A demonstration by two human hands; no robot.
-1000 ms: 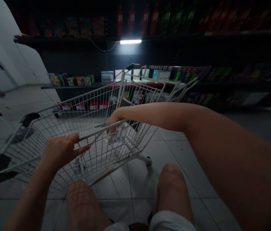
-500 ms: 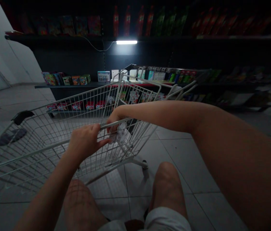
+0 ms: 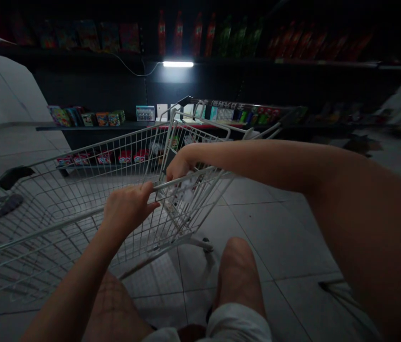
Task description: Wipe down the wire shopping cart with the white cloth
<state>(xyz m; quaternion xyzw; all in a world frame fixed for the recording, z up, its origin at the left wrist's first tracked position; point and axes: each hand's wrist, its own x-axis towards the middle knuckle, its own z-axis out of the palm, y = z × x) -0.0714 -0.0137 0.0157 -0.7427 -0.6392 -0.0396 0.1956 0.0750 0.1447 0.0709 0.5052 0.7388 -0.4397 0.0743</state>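
Observation:
A wire shopping cart [image 3: 68,218] stands across the view in front of me. My left hand [image 3: 126,202] is closed round its near top rim, the thumb on the near side. Over that rim reaches my right arm, and my right hand [image 3: 178,167] is inside the basket with its fingers bent downward. Below these fingers, behind the wires, shows a crumpled whitish cloth [image 3: 186,190], pale and partly see-through. The right hand appears closed on the cloth, though the rim and wires hide part of the fingertips.
Dark shelves [image 3: 89,85] behind the cart hold bottles, boxes and packets, lit by a tube lamp [image 3: 178,64]. My bare knees are beneath the cart's near side. A cart wheel [image 3: 206,246] rests on the tiled floor [image 3: 257,237]. Thin metal legs [image 3: 342,294] stand at lower right.
My right hand has moved slightly right and up along the inside of the basket, the whitish cloth with it. My left hand stays on the rim. The view has shifted a little to the right.

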